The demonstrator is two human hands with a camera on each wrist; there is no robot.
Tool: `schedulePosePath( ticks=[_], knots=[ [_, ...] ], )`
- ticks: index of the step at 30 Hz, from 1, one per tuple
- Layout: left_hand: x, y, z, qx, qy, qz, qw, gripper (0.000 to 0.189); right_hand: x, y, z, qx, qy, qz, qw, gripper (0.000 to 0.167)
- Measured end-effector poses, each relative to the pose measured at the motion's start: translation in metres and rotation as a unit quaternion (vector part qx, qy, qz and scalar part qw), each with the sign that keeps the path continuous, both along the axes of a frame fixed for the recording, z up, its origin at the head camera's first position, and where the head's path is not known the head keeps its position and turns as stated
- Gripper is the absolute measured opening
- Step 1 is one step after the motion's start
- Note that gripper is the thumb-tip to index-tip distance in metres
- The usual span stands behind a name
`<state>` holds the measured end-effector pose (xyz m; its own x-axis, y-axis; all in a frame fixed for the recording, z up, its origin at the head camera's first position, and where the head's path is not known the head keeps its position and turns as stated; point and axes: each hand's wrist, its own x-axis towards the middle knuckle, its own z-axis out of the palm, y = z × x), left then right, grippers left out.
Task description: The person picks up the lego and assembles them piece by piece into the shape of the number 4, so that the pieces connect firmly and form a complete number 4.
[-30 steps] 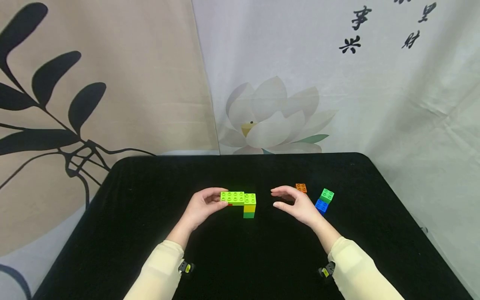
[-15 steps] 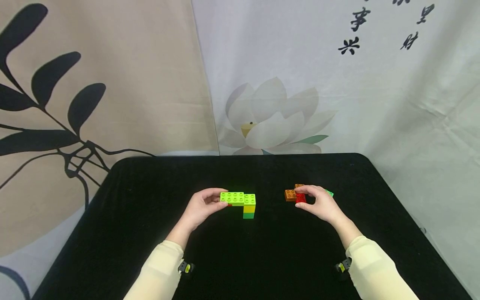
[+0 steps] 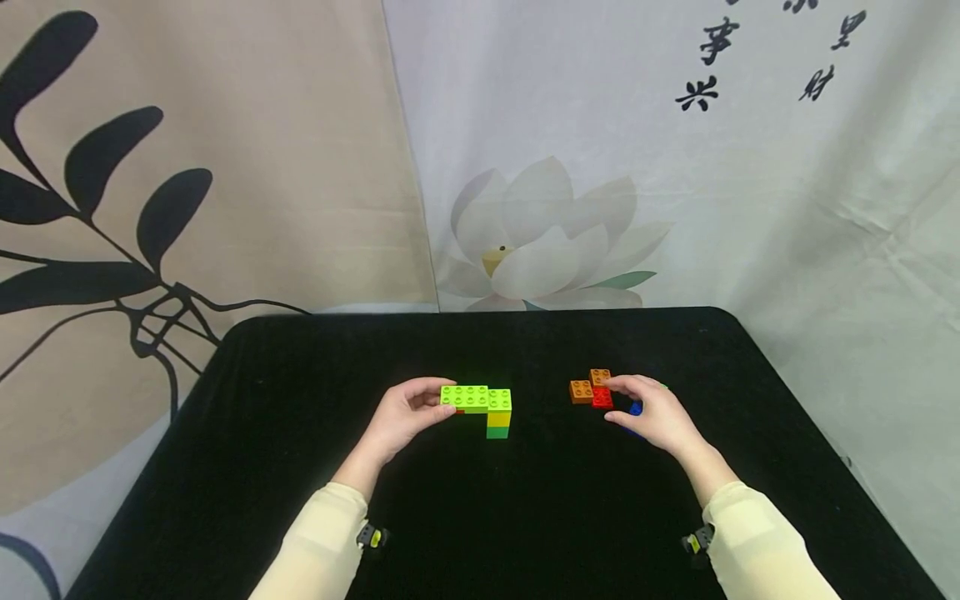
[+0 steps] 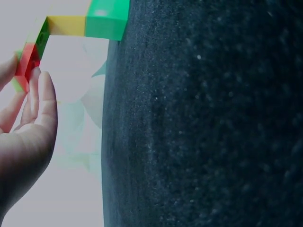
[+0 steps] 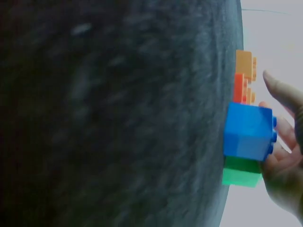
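My left hand [image 3: 397, 423] pinches the left end of a toy brick build, thumb in front and fingers behind. The build has lime green bricks [image 3: 465, 397] along the top, with a yellow brick [image 3: 498, 418] and a green brick [image 3: 497, 432] stacked under its right end. A red brick [image 4: 29, 59] shows under the held end in the left wrist view. My right hand [image 3: 663, 423] holds nothing, thumb and fingers apart, fingertips close to a loose red brick [image 3: 602, 398]. Beneath this hand lie a blue brick [image 5: 248, 132] and a green brick [image 5: 241, 171], mostly hidden in the head view.
Two orange bricks, one nearer [image 3: 581, 392] and one farther [image 3: 600, 377], lie against the loose red brick. All of them are on a black-covered table [image 3: 300, 500]. Behind it hangs a printed cloth [image 3: 315, 167] with a lotus and leaves.
My right hand has moved right from near the build to the loose bricks, uncovering the red and orange ones and covering the green one. My left hand and the build stay in place.
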<state>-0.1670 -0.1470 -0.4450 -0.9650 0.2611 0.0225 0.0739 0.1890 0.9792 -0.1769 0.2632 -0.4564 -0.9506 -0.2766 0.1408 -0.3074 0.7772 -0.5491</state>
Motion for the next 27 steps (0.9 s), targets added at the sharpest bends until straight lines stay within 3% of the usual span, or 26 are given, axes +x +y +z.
schedulePosePath(
  ticks=[9, 21, 27],
  knots=[
    [-0.001, 0.000, 0.001, 0.001, -0.004, -0.003, 1.0000, 0.037, 0.010, 0.016, -0.001, 0.005, 0.016, -0.002, 0.9999, 0.041],
    [-0.001, 0.000, 0.001, 0.003, -0.003, -0.004, 1.0000, 0.037, 0.016, 0.043, 0.021, -0.036, 0.009, -0.040, 0.9985, 0.035],
    [-0.001, 0.000, 0.001, 0.000, 0.002, -0.005, 1.0000, 0.036, 0.017, 0.061, 0.017, -0.027, 0.023, -0.055, 0.9978, 0.035]
  ],
)
